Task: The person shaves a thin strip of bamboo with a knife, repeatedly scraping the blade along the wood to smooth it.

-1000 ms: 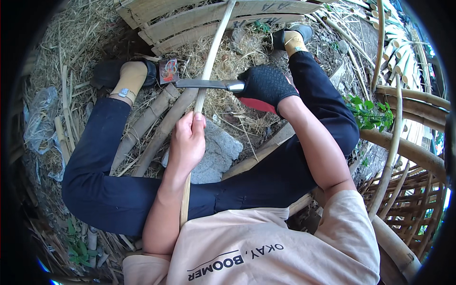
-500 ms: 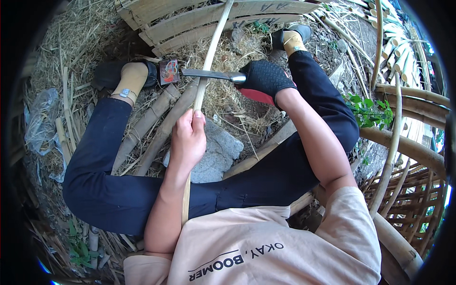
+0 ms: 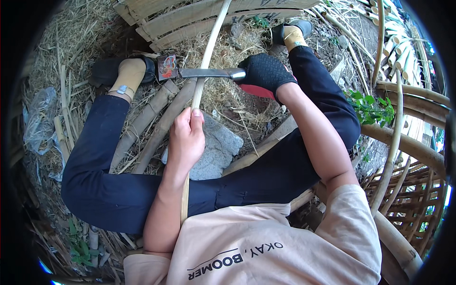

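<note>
Head view: pinching bamboo strip (image 3: 212, 42), running from upper to lower centre of frame, in left grip (image 3: 187, 137); clenching knife (image 3: 213, 73), laid across strip at upper centre, in gloved right grip (image 3: 266, 77). Probably shaving; next, maintain steady cutting angle.

Pale strip (image 3: 209, 50) above the grey stone (image 3: 216, 149): top end cut off by upper edge, a short bit hidden behind the knife (image 3: 213, 73), another inside the left hand (image 3: 187, 135), lower end lost at the shirt (image 3: 266, 242). Knife handle, up and right of the stone, mostly hidden in the gloved right hand (image 3: 266, 76). Wooden crate (image 3: 185, 19), far above the stone, cut off at top; packet (image 3: 167, 67), upper left of the stone, print too small to make out.
</note>
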